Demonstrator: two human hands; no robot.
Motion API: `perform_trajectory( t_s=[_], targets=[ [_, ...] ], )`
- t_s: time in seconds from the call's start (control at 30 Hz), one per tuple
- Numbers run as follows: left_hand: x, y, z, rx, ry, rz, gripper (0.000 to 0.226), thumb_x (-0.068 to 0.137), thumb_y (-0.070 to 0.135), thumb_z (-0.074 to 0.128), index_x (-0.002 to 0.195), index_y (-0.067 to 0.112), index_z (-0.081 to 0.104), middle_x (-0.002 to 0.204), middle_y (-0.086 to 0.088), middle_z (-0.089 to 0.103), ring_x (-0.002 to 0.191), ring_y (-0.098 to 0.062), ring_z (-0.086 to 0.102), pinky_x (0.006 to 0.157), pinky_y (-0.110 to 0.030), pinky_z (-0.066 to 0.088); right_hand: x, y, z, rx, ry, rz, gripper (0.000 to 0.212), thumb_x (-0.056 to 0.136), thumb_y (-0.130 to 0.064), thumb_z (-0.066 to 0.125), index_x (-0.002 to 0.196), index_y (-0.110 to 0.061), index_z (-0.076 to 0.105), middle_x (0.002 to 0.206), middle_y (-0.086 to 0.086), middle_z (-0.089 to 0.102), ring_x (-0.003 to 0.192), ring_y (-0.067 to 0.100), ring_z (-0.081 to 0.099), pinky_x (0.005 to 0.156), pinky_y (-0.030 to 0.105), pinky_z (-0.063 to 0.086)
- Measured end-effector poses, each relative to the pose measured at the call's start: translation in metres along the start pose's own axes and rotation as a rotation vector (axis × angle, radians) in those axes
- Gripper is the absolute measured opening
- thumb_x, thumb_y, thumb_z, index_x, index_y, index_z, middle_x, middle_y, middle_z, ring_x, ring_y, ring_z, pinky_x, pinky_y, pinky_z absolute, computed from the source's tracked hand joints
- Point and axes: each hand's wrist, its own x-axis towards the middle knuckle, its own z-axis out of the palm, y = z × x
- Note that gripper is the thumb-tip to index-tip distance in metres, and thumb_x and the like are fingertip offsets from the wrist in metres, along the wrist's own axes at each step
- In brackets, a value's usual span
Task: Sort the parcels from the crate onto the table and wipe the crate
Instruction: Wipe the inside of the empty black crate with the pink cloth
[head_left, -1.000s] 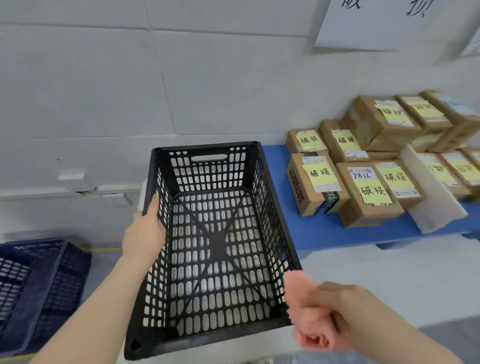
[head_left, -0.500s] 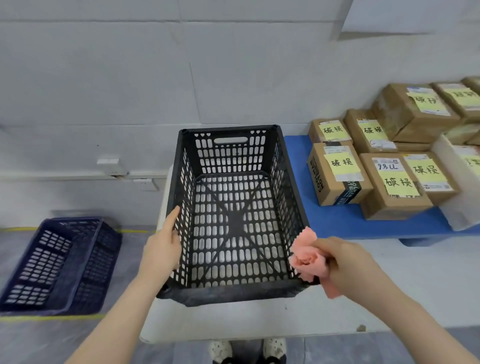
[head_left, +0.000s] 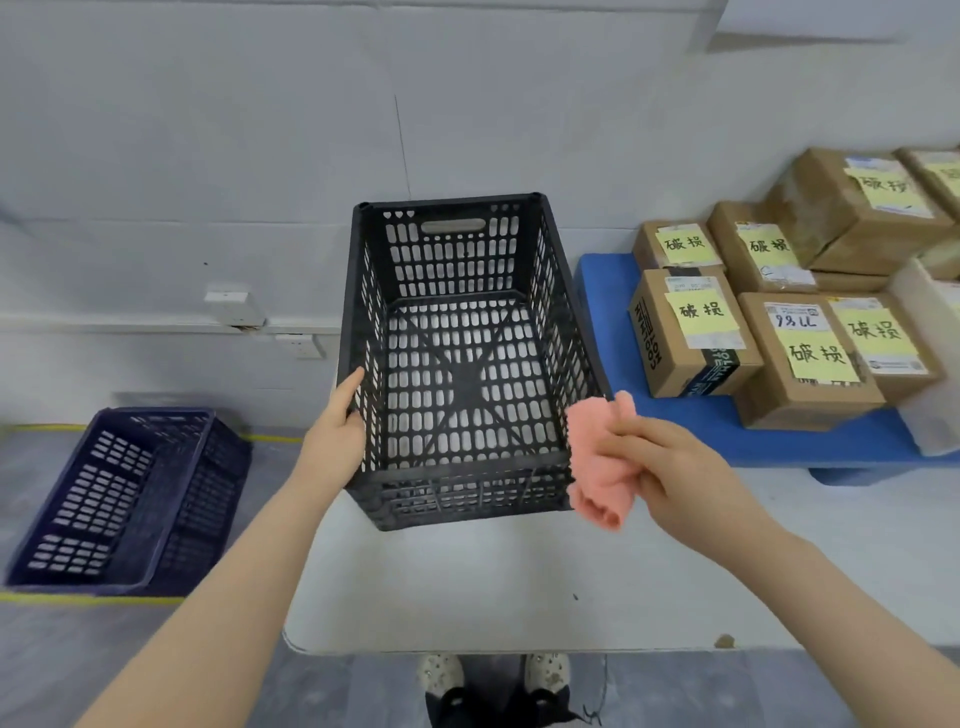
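An empty black slotted crate (head_left: 457, 493) stands on the white table (head_left: 519, 587). My left hand (head_left: 335, 434) holds its left wall near the front corner, thumb along the rim. My right hand (head_left: 660, 462) grips a bunched pink cloth (head_left: 597, 462) just outside the crate's front right corner. Several brown cardboard parcels (head_left: 691, 332) with yellow labels sit to the right on a blue mat (head_left: 613, 322), some stacked at the back.
A dark blue crate (head_left: 130, 499) lies on the floor at the left, beside yellow floor tape. The wall runs close behind the table. My shoes (head_left: 493, 670) show under the table's front edge. A white sheet (head_left: 930, 364) leans among the parcels at the far right.
The view has pulled back and the crate now sits farther from me. My right hand with the cloth has risen to the crate's front right corner. My left hand stays on the left wall.
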Motion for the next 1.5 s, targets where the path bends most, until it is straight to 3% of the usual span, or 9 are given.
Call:
perform_trajectory(
  t_s=[0.27, 0.43, 0.5, 0.67, 0.83, 0.97, 1.23, 1.4, 1.5],
  targets=[
    [-0.001, 0.006, -0.005, -0.452, -0.114, -0.171, 0.038, 0.102, 0.033, 0.031, 0.122, 0.06, 0.049, 0.126, 0.016, 0.061, 0.112, -0.009, 0.061, 0.097, -0.04, 0.05, 0.01, -0.077, 0.053, -0.143, 0.169, -0.015, 0.077, 0.039, 0.02, 0.079, 0.111, -0.006, 0.072, 0.113, 0.013, 0.07, 0.102, 0.036, 0.067, 0.077, 0.049, 0.056],
    [0.003, 0.007, -0.01, -0.66, -0.257, -0.277, 0.039, 0.09, 0.051, 0.056, 0.124, 0.034, 0.063, 0.124, -0.001, 0.066, 0.112, -0.021, 0.064, 0.098, -0.04, 0.047, 0.044, -0.183, 0.091, -0.094, -0.033, -0.258, 0.035, 0.068, -0.019, 0.053, 0.091, -0.025, 0.078, 0.096, -0.011, 0.073, 0.093, 0.01, 0.069, 0.08, 0.017, 0.05],
    [0.004, 0.009, -0.016, -0.716, -0.27, -0.266, 0.041, 0.083, 0.054, 0.063, 0.113, 0.026, 0.072, 0.12, -0.006, 0.068, 0.109, -0.021, 0.065, 0.093, -0.035, 0.049, 0.055, -0.206, 0.095, -0.127, -0.182, -0.302, 0.02, 0.061, -0.031, 0.069, 0.079, -0.029, 0.076, 0.084, -0.015, 0.071, 0.087, 0.002, 0.067, 0.083, 0.012, 0.044],
    [0.007, -0.002, -0.016, -0.367, -0.264, -0.148, 0.031, 0.099, 0.037, 0.045, 0.127, 0.045, 0.056, 0.133, 0.009, 0.057, 0.105, -0.002, 0.059, 0.092, -0.024, 0.042, 0.056, -0.182, 0.077, -0.13, -0.032, -0.31, 0.053, 0.044, -0.025, 0.089, 0.095, -0.025, 0.077, 0.106, -0.009, 0.072, 0.1, 0.009, 0.068, 0.093, 0.018, 0.045],
    [0.011, -0.016, -0.01, -0.147, -0.186, -0.021, 0.048, 0.103, 0.023, 0.03, 0.127, 0.064, 0.038, 0.103, 0.026, 0.055, 0.077, -0.001, 0.043, 0.068, -0.02, 0.037, 0.03, -0.121, 0.056, -0.057, -0.08, -0.156, 0.065, 0.065, 0.007, 0.071, 0.124, -0.019, 0.064, 0.134, 0.004, 0.059, 0.124, 0.028, 0.056, 0.103, 0.046, 0.033],
    [0.011, -0.016, -0.011, -0.149, -0.208, -0.018, 0.047, 0.104, 0.028, 0.031, 0.134, 0.064, 0.028, 0.139, 0.023, 0.044, 0.093, -0.003, 0.05, 0.08, -0.024, 0.042, 0.006, -0.06, 0.032, -0.036, 0.005, 0.027, 0.071, 0.057, 0.018, 0.073, 0.118, -0.02, 0.069, 0.127, 0.001, 0.064, 0.116, 0.026, 0.061, 0.09, 0.05, 0.052],
    [0.008, -0.015, -0.005, -0.223, -0.16, -0.069, 0.05, 0.1, 0.049, 0.032, 0.121, 0.082, 0.0, 0.149, 0.024, 0.027, 0.131, -0.009, 0.037, 0.112, -0.041, 0.031, 0.023, -0.116, 0.068, 0.205, 0.164, 0.065, 0.056, 0.071, 0.015, 0.064, 0.115, -0.02, 0.07, 0.122, 0.0, 0.066, 0.111, 0.015, 0.06, 0.098, 0.026, 0.045],
    [0.02, -0.016, -0.005, -0.434, -0.111, -0.068, 0.045, 0.105, 0.035, 0.025, 0.148, 0.043, 0.016, 0.157, 0.016, 0.02, 0.134, 0.002, 0.028, 0.114, -0.026, 0.019, 0.066, -0.197, 0.095, 0.226, -0.076, -0.211, 0.043, 0.077, 0.002, 0.049, 0.113, -0.014, 0.066, 0.117, 0.001, 0.064, 0.113, 0.022, 0.057, 0.081, 0.029, 0.046],
    [0.019, -0.019, -0.013, -0.443, -0.192, -0.106, 0.043, 0.1, 0.038, 0.034, 0.137, 0.059, 0.029, 0.146, 0.02, 0.039, 0.131, -0.003, 0.042, 0.109, -0.036, 0.034, 0.076, -0.179, 0.085, 0.408, -0.21, -0.128, 0.045, 0.084, 0.001, 0.049, 0.118, -0.021, 0.067, 0.124, -0.004, 0.064, 0.114, 0.013, 0.057, 0.089, 0.019, 0.044]
  ],
)
